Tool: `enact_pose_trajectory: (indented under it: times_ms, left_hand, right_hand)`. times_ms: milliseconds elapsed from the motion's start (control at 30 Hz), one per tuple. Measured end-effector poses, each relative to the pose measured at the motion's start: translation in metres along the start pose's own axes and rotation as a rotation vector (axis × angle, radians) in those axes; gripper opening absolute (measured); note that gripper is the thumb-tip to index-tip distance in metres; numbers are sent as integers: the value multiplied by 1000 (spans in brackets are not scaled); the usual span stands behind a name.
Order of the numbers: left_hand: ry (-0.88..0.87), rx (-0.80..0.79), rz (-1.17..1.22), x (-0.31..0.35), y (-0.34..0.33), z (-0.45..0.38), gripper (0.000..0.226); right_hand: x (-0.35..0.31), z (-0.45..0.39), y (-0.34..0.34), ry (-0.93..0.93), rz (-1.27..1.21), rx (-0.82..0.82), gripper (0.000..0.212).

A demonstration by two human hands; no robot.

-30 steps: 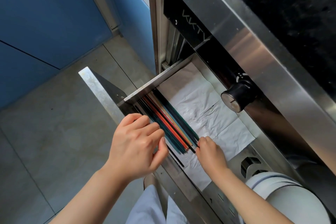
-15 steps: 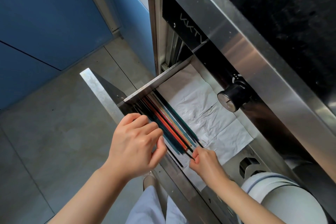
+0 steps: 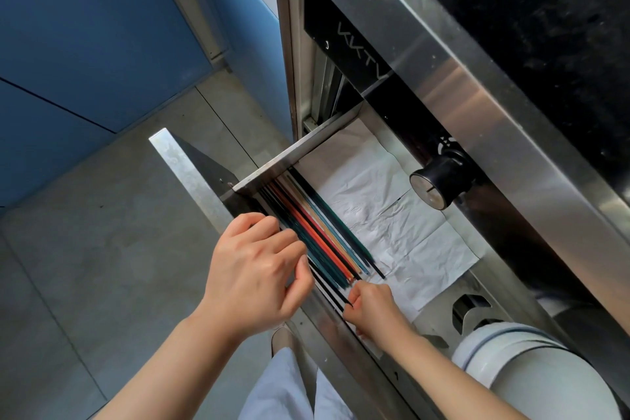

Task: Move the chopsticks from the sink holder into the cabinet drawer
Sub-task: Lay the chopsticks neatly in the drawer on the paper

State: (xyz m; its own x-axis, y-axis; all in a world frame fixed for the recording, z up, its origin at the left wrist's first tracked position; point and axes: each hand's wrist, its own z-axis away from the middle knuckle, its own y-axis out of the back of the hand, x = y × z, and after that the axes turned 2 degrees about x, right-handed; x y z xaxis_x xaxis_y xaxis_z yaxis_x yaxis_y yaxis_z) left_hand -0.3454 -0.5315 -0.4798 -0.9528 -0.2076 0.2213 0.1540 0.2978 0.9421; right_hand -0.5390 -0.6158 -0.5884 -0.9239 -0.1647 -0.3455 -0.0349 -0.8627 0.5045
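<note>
The steel cabinet drawer (image 3: 191,167) stands pulled out, lined with white paper (image 3: 402,225). Several chopsticks (image 3: 320,232) in teal, red, orange and black lie side by side along its left side. My left hand (image 3: 254,269) rests over the drawer's front wall with curled fingers touching the near chopsticks. My right hand (image 3: 373,309) is at their near tips, fingers pinched on the ends of the black chopsticks. The sink holder is out of view.
A black round knob (image 3: 439,182) sticks out from the steel cabinet front above the drawer. A black countertop (image 3: 545,27) lies at the upper right. A grey tiled floor (image 3: 102,249) and blue cabinet doors (image 3: 85,44) are to the left. A white rounded object (image 3: 531,368) sits lower right.
My right hand has drawn back toward me along the chopsticks to their near tips. My left hand has barely moved.
</note>
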Motion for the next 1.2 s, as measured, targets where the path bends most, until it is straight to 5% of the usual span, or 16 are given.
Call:
enact_pose_trajectory:
  times_ms: [433, 967, 1200]
  left_hand:
    - [1, 8, 6, 0, 0, 0, 35]
    - [-2, 13, 4, 0, 0, 0, 40]
    - [-1, 14, 7, 0, 0, 0, 38]
  right_hand:
    - [1, -9, -6, -4, -41, -7, 14]
    - [3, -15, -7, 233, 354, 34, 25]
    - [-5, -15, -6, 291, 213, 163, 23]
